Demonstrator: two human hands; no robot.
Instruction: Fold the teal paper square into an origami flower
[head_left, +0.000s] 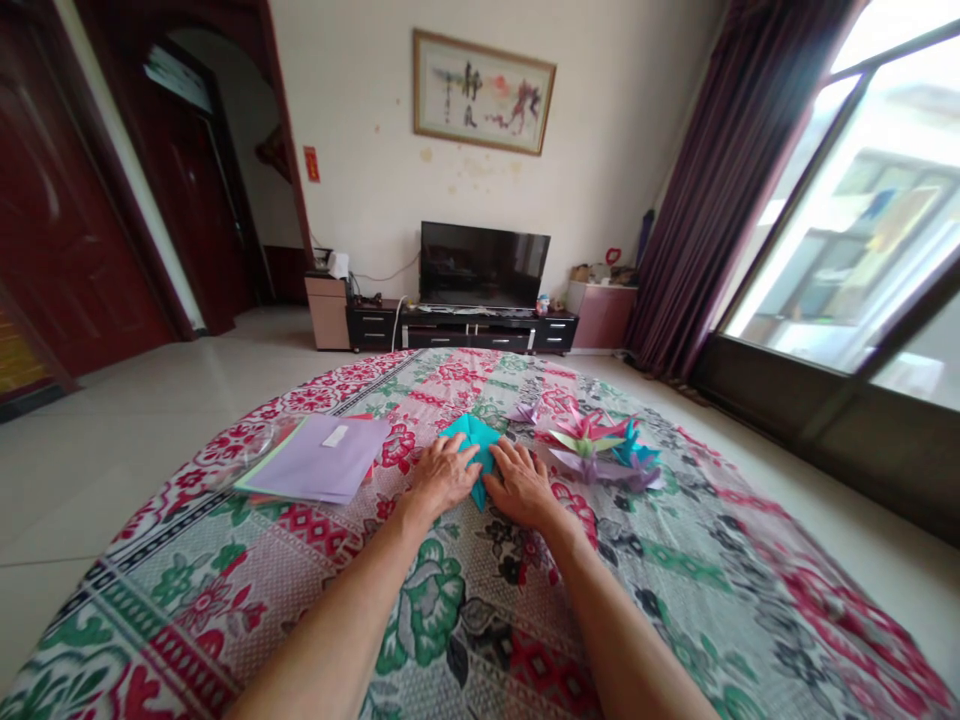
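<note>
A turquoise sheet of origami paper, folded into a kite-like shape with a point toward me, lies on the cloth-covered table between my hands. My left hand rests over its left side, fingers stretched out and pressing on the paper. On the right side lies my right hand, its fingers spread and fingertips touching the paper's edge. Parts of the paper are hidden beneath both hands. Right of them sit several folded paper cranes in pink, green, purple and blue. A small purple folded piece lies just beyond my right hand.
To the left is a stack of coloured paper, purple on top, with a small white piece on it. A patterned tablecloth covers the round table. Beyond its far edge stand a TV and a low cabinet.
</note>
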